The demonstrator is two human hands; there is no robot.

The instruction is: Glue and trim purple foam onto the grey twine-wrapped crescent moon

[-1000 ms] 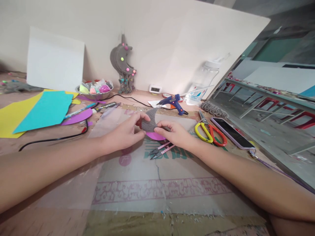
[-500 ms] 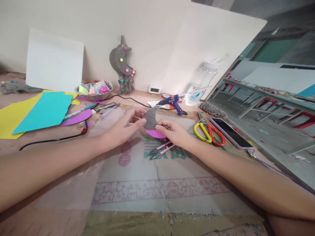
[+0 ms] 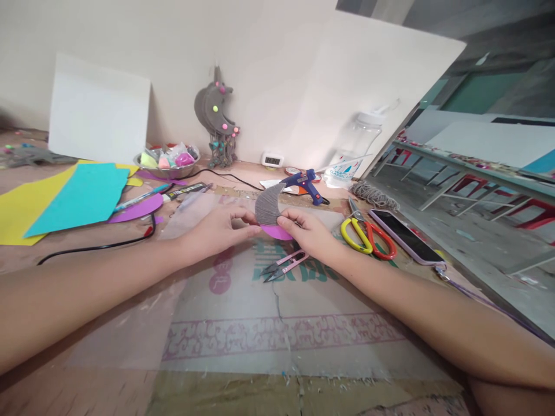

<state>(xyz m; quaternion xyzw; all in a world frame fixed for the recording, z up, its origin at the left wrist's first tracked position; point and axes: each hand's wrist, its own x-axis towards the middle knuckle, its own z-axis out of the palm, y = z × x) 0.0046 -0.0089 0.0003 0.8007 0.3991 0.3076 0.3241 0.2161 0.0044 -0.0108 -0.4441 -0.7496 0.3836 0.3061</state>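
Note:
Between my hands is a crescent cutout (image 3: 267,205), its upper part wrapped in grey yarn and its lower end bare purple. My right hand (image 3: 309,231) grips its lower right edge between thumb and fingers. At the lower left edge, the thumb and fingertips of my left hand (image 3: 229,230) pinch the piece; the exact contact is partly hidden. Beneath my right hand, pink-handled thread snips (image 3: 284,267) lie on the printed translucent sheet (image 3: 243,341). Just behind the crescent lies a blue glue gun (image 3: 307,186).
On the right are yellow-and-orange-handled scissors (image 3: 368,234), a phone (image 3: 406,236) and grey yarn (image 3: 375,195). Yellow felt (image 3: 26,214) and turquoise felt (image 3: 78,199) lie left, near a black cord (image 3: 95,247). Behind stand a bowl (image 3: 167,172), a decorated moon (image 3: 212,112) and a bottle (image 3: 358,144).
My left thumb and fingers have slid down the crescent's left edge, uncovering more of the grey yarn. The crescent has shifted slightly right. My right hand keeps its grip.

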